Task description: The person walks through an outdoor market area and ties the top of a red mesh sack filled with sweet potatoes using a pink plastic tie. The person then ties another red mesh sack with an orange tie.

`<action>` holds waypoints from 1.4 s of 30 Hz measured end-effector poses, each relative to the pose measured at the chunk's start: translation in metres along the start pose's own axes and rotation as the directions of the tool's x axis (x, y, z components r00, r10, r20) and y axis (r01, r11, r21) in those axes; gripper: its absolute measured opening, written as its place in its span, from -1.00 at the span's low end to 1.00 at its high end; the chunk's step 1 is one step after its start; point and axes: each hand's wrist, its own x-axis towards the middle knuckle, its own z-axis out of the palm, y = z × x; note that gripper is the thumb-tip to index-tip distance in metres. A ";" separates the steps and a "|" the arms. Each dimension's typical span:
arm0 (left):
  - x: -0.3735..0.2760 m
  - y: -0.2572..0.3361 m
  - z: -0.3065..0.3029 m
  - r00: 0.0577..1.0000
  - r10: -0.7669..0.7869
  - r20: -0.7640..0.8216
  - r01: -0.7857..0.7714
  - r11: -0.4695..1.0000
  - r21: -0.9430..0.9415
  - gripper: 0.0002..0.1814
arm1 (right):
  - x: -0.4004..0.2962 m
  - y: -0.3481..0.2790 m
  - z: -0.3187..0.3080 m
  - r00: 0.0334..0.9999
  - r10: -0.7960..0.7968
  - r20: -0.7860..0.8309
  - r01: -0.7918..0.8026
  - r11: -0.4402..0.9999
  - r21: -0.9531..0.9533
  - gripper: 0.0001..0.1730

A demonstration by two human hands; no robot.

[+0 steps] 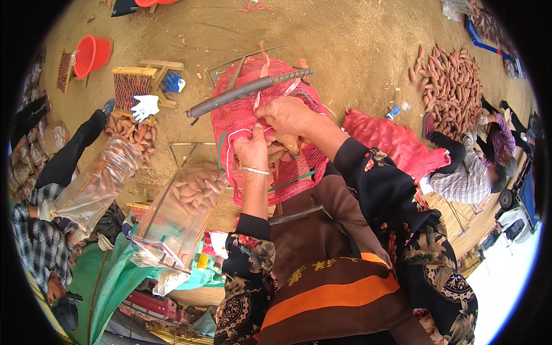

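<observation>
A red mesh sack (224,129) stands in front of me in a metal frame (241,69), with sweet potatoes (278,151) visible in its open mouth. My left hand (252,148), with a bracelet at the wrist, grips the sack's white-edged rim. My right hand (291,114) pinches at the mesh by a pale pink tie strip (258,101); its fingertips partly hide what they hold. Just beyond my hands, a dark metal bar (233,98) with a ribbed end lies across the sack.
A filled red mesh sack (388,140) lies to the right, near a sweet potato pile (453,86) and a seated person (459,183). At left, another person (43,233) holds a clear plastic bag (103,177). A second clear bag (196,189) and wooden stools (133,88) stand nearby.
</observation>
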 end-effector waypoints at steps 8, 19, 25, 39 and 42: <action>0.016 -0.004 -0.008 0.991 0.046 0.123 -0.036 0.996 -0.080 -0.79 | 0.012 -0.028 -0.023 0.943 0.103 0.317 0.057 0.886 -0.460 -0.73; 0.017 0.026 -0.025 0.931 0.192 0.311 -0.053 0.912 -0.407 -0.92 | 0.018 0.003 -0.028 0.857 0.173 0.486 -0.464 0.671 0.579 -0.78; 0.018 -0.010 -0.024 0.920 0.043 0.390 0.136 0.897 -0.420 -0.82 | 0.017 0.017 -0.015 0.875 0.118 0.469 -0.454 0.537 0.711 -0.84; 0.036 -0.013 -0.007 0.912 -0.030 0.409 0.304 0.720 -0.624 -0.87 | -0.002 0.002 -0.004 0.940 0.246 0.235 -0.318 0.392 0.863 -0.76; 0.036 -0.020 -0.009 0.926 -0.007 0.378 0.267 0.719 -0.641 -0.87 | -0.009 -0.009 0.005 0.936 0.306 0.176 -0.288 0.374 0.882 -0.83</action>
